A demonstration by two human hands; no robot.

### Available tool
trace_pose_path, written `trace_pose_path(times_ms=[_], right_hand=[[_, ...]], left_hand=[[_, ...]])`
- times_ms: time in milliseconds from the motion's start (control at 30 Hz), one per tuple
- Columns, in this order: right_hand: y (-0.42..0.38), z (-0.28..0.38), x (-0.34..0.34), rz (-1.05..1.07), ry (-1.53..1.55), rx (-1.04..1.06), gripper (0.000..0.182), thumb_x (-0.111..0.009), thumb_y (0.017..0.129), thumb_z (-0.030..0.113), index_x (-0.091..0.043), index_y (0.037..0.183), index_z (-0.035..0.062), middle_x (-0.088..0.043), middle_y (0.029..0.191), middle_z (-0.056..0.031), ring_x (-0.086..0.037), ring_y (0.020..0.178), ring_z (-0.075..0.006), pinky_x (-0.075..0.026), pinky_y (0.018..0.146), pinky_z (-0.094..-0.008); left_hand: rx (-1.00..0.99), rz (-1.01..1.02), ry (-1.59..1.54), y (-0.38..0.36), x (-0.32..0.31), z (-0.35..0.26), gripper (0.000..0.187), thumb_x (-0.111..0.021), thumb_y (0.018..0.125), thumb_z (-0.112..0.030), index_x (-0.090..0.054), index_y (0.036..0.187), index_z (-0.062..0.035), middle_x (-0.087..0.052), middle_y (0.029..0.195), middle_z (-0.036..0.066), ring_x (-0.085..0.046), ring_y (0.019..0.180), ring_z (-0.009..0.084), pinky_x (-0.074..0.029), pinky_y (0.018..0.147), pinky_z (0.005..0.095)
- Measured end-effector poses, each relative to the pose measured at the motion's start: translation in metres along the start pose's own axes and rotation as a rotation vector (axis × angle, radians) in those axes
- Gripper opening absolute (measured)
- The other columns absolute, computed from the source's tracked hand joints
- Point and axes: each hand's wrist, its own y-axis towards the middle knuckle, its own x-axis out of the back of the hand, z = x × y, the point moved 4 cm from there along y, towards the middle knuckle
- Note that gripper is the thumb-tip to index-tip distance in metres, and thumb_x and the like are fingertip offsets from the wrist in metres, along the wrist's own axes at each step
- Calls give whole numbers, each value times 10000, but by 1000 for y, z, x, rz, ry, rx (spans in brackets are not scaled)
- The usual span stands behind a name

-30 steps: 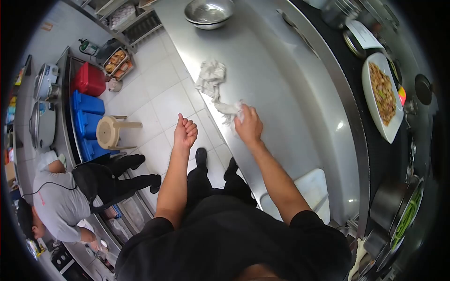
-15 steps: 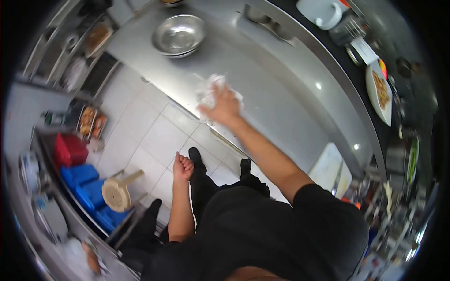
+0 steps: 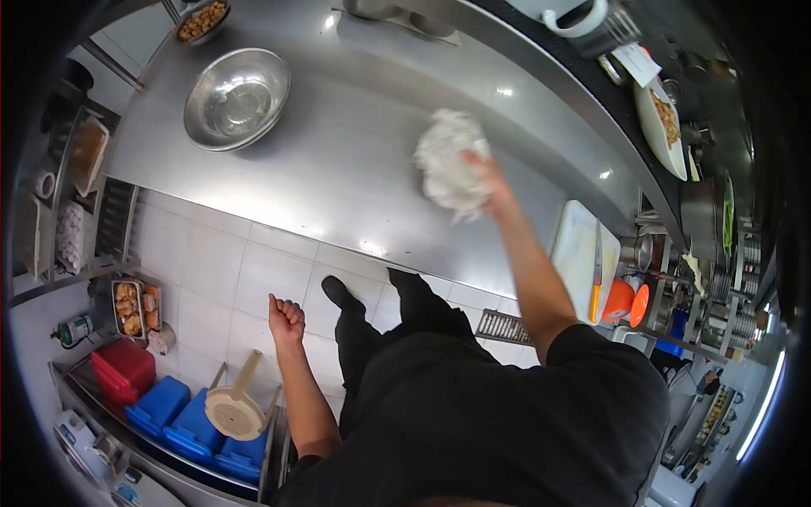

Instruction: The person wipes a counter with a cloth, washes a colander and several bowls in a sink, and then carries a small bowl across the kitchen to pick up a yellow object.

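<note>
My right hand [image 3: 493,182] is closed on a crumpled white cloth [image 3: 451,160] over the stainless steel counter [image 3: 355,190]; both are smeared by motion. My left hand [image 3: 287,319] hangs away from the counter, above the tiled floor, its fingers curled into a fist with nothing visible in it. To the left on the counter sits a metal bowl [image 3: 236,99], seemingly with another beneath it. On the right lies a white cutting board [image 3: 573,253] with an orange-handled knife [image 3: 596,283] on it.
A small bowl of brown food [image 3: 203,22] stands at the far left corner. Along the raised black shelf is a white dish of food [image 3: 661,131]. Blue bins [image 3: 159,400], a red bin [image 3: 123,372] and a beige strainer-like utensil [image 3: 237,412] are at lower left.
My right hand has moved right with the cloth, away from the counter's front edge. My left hand stays a fist. The view has shifted, bringing the knife and small food bowl into clearer sight.
</note>
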Motion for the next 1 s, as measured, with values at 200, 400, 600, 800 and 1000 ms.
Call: trace_pose_path(times_ms=[200, 400, 600, 800, 1000], right_hand=[[14, 11, 236, -619, -767, 243, 774, -657, 909, 482, -430, 1461, -10, -545, 1390, -223, -543, 1285, -319, -439, 1067, -457], [-2, -4, 169, -761, -1968, 418, 769, -605, 912, 561, -420, 1508, 112, -462, 1449, -299, -449, 1350, -427, -333, 1141, -472], [57, 61, 311, -1237, -1605, 47, 641, -446, 968, 601, -523, 1437, 171, -529, 1417, -222, -496, 1314, -407, -406, 1086, -476], [206, 109, 319, -1163, -1670, 195, 576, -446, 967, 566, -592, 1361, 172, -600, 1293, -241, -578, 1191, -409, -459, 991, -523], [258, 54, 1, -603, -1813, 954, 497, -669, 844, 354, -623, 1326, 242, -611, 1130, -203, -594, 1038, -391, -482, 885, -497]], left_hand=[[25, -50, -90, 13, -8, 41, 507, -514, 1046, -400, -300, 646, -176, -220, 555, -39, -206, 450, 93, -178, 370, 236], [121, -69, -41, 53, -12, 103, 510, -462, 1061, -428, -298, 649, -176, -216, 554, -34, -189, 445, 98, -176, 369, 240], [160, -14, -62, 99, -13, 136, 483, -439, 1065, -442, -341, 674, -175, -248, 550, -41, -221, 437, 83, -186, 352, 224], [164, 43, -287, 109, 19, 165, 444, -463, 1057, -431, -432, 705, -161, -325, 565, -32, -298, 456, 90, -247, 388, 221], [-14, 43, -405, 109, -8, 168, 412, -534, 1031, -381, -495, 715, -119, -446, 624, 6, -431, 572, 139, -383, 531, 264]])
